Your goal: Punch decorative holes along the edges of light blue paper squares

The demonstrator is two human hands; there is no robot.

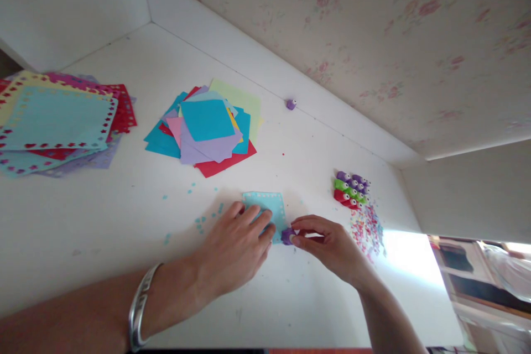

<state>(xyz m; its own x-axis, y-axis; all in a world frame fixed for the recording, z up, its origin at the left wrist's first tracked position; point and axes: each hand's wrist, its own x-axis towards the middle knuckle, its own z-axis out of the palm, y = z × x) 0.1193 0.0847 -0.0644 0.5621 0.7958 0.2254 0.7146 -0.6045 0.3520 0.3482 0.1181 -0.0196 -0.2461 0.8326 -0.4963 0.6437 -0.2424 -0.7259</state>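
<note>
A light blue square of paper (269, 201) lies on the white table, with small punched holes along its top and right edges. My left hand (238, 240) rests on the paper with fingers spread, covering its lower left part. A silver bangle circles that wrist. At the paper's lower right corner sits a small purple paper punch (286, 236). Thumb and fingers of my right hand (321, 238) pinch this punch from the right. Small blue cut-out bits (200, 225) are scattered left of the paper.
A pile of plain coloured paper (207, 121) lies further back, and a stack of edge-punched sheets (62, 121) at far left. One purple punch (291, 104) stands near the wall. Several punches (352, 191) in rows stand right, beside a heap of confetti (368, 229).
</note>
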